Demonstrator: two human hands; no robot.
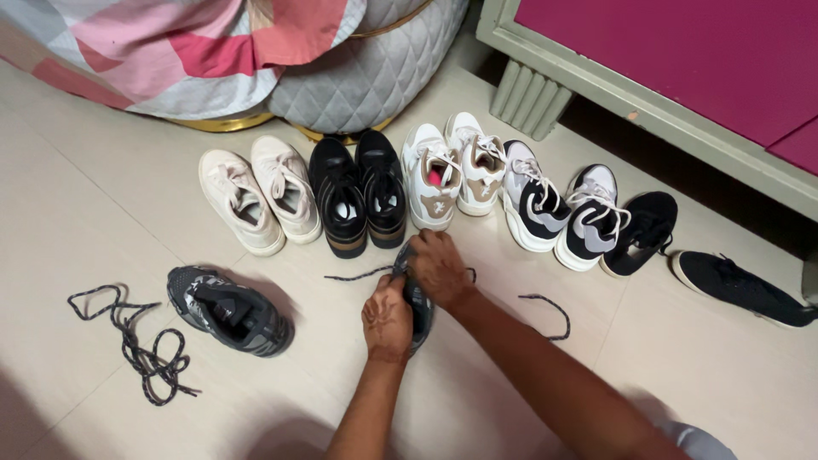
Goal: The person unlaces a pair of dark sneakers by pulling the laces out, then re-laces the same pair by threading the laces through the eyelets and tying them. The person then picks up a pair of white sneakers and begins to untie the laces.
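Observation:
My left hand [388, 322] and my right hand [439, 268] both rest on a dark grey sneaker [418, 308] on the tiled floor, mostly covering it. A dark speckled shoelace [358, 274] trails left from under my fingers, and its other end [552, 312] curls on the floor to the right of my right forearm. The matching grey sneaker [228, 310] lies unlaced to the left. A loose speckled shoelace [136, 343] lies tangled further left.
A row of shoes stands beyond my hands: a pale pink pair [260, 198], a black pair [358, 194], a white and tan pair [453, 170], a grey and black pair [562, 209], and two black shoes [682, 251]. A quilted pouf [366, 72] and a magenta cabinet [682, 60] stand behind.

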